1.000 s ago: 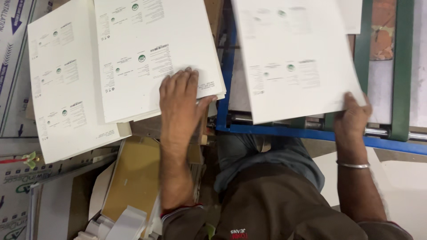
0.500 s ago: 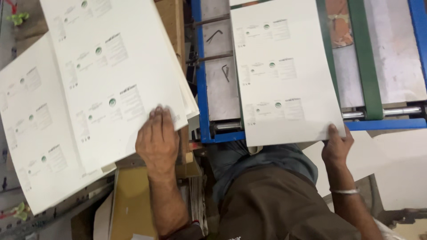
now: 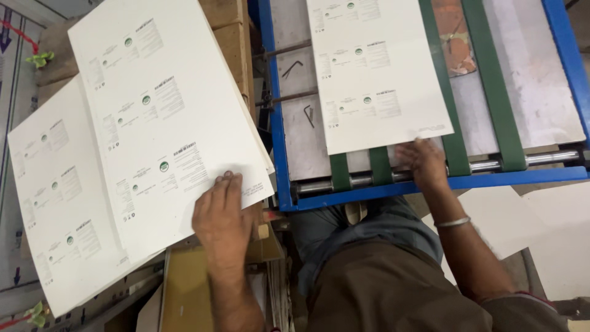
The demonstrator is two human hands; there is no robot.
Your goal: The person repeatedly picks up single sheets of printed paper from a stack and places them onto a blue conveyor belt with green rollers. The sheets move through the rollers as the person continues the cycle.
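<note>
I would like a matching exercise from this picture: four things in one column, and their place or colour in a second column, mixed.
Things:
1. left hand
2. right hand
3. machine frame
4. belts

Place or colour:
a. green
b. at the near edge of the sheet on the machine
c. blue
d. flat on the corner of the top sheet of the stack

Pairs: 1-d, 2-b, 3-c, 4-a

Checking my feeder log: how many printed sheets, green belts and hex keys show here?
Printed sheets: 3, one on the feeder table, two fanned at the stack under the left hand
Green belts: 4
Hex keys: 2
Total: 9
</note>
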